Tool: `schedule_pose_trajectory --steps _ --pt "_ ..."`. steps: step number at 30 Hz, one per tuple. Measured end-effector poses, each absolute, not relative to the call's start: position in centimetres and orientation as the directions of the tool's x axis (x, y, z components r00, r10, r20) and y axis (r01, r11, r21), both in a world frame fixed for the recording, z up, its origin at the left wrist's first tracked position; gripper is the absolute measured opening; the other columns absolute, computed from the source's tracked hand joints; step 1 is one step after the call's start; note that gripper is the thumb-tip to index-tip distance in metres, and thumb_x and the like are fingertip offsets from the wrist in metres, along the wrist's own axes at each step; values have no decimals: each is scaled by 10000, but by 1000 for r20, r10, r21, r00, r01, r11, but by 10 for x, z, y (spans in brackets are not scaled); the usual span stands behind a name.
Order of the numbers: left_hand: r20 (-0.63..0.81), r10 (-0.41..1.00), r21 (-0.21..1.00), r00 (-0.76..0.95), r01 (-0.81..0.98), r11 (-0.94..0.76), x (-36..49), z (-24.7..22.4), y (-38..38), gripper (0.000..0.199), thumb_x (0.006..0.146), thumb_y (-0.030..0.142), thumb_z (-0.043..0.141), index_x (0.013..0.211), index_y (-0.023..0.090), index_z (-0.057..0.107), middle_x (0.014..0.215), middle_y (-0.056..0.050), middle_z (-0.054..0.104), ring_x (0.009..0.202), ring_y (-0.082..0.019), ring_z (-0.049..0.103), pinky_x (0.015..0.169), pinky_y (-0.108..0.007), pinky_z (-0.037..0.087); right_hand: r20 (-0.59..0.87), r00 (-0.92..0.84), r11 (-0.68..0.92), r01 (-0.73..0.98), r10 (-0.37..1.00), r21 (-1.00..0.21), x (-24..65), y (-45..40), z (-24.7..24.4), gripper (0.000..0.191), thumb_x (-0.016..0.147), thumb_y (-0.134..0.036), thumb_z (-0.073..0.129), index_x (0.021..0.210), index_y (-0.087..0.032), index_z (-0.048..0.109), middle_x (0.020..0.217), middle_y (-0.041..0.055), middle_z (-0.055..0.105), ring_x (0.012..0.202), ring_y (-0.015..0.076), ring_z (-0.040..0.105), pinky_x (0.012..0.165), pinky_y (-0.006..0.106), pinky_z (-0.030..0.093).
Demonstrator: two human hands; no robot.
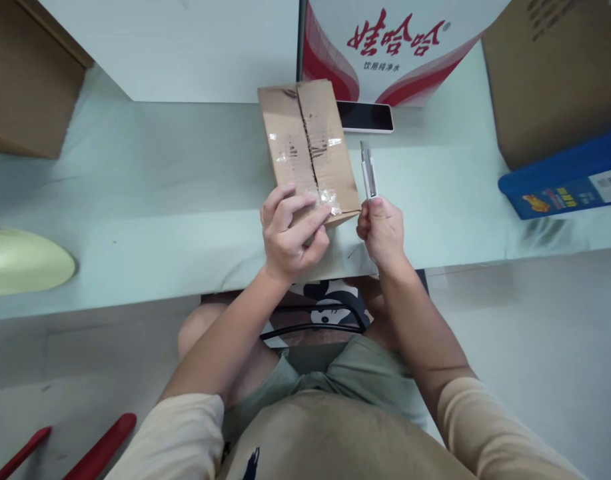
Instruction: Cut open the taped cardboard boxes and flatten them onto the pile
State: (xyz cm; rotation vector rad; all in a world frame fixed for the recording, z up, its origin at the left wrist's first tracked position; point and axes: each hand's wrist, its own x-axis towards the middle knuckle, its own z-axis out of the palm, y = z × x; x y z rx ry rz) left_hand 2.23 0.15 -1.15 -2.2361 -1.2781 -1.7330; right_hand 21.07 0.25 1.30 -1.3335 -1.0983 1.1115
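Observation:
A small brown cardboard box [310, 140] rests on the table, its top flaps meeting at a dark seam with torn clear tape [330, 198] near the front end. My left hand [292, 237] grips the near left corner of the box, fingers over the top and thumb by the front edge. In my closed right hand [382, 230] is a utility knife [368, 170], held just right of the box. Its metal blade end points away from me and is apart from the cardboard.
A black-screened phone [366, 117] lies behind the box, before a white and red carton [385, 53]. Larger brown boxes stand at the left [30, 80] and right [555, 80], with a blue package [565, 180] at the right. A pale yellow-green object [25, 261] sits at the left.

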Motion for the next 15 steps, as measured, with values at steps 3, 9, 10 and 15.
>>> schedule_pose_trajectory --steps 3,9,10,15 --pt "825 564 430 48 595 -679 20 -13 1 323 903 249 601 1144 299 811 1143 -74 717 1303 -324 585 1141 -540 504 71 249 37 137 966 -990 213 5 14 687 873 -902 545 727 -230 554 511 -69 385 448 72 316 460 233 259" --pt "756 646 423 107 674 -606 21 -12 -3 312 920 298 585 1127 299 819 1147 -76 714 1328 -331 577 1165 -557 489 212 405 131 218 889 -967 219 18 19 654 985 -819 439 778 -222 608 553 -41 459 445 84 399 447 232 316" --pt "755 646 421 109 674 -606 21 -12 -4 310 928 301 581 1125 296 821 1147 -78 715 1326 -331 578 1164 -557 489 251 408 170 224 878 -960 220 19 20 612 994 -801 444 875 -232 635 573 -45 481 435 86 397 431 234 311" --pt "812 578 417 74 619 -665 23 -10 -4 313 943 272 591 1168 288 807 1177 -72 715 1333 -312 578 1157 -522 503 449 279 361 315 849 -878 220 12 37 480 1004 -692 555 1354 -367 511 958 7 695 440 63 428 420 250 366"
